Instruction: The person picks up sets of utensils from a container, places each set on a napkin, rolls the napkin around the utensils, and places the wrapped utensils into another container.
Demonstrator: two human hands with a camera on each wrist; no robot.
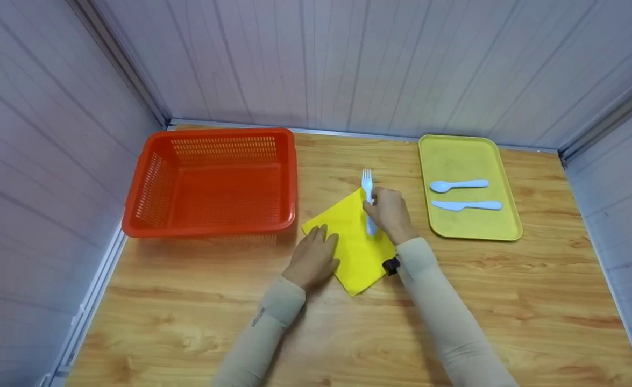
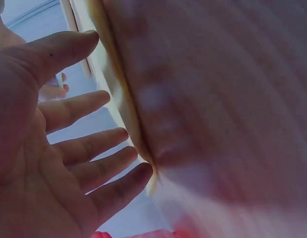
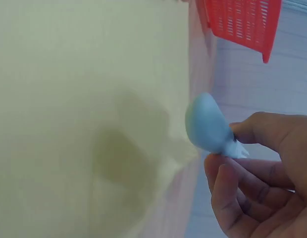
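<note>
A pale blue plastic fork (image 1: 370,226) is pinched between the thumb and fingers of my right hand (image 1: 391,212), its tines pointing to the back. Below it lies a folded yellow cloth napkin (image 1: 356,263), set like a diamond on the wooden table. In the right wrist view the fork's rounded handle end (image 3: 208,124) shows close over the napkin (image 3: 69,99), casting a shadow there. My left hand (image 1: 313,259) has its fingers spread, fingertips touching the napkin's left edge. The left wrist view shows those fingers (image 2: 104,144) straight along the napkin's edge.
At the back left stands a red slotted plastic basket (image 1: 213,231) with nothing in it. A yellow tray (image 1: 455,156) sits at the right, holding a pale blue spoon (image 1: 458,185) and knife (image 1: 466,206). Light panel walls (image 1: 326,64) close in the table (image 1: 536,301) at the back and sides.
</note>
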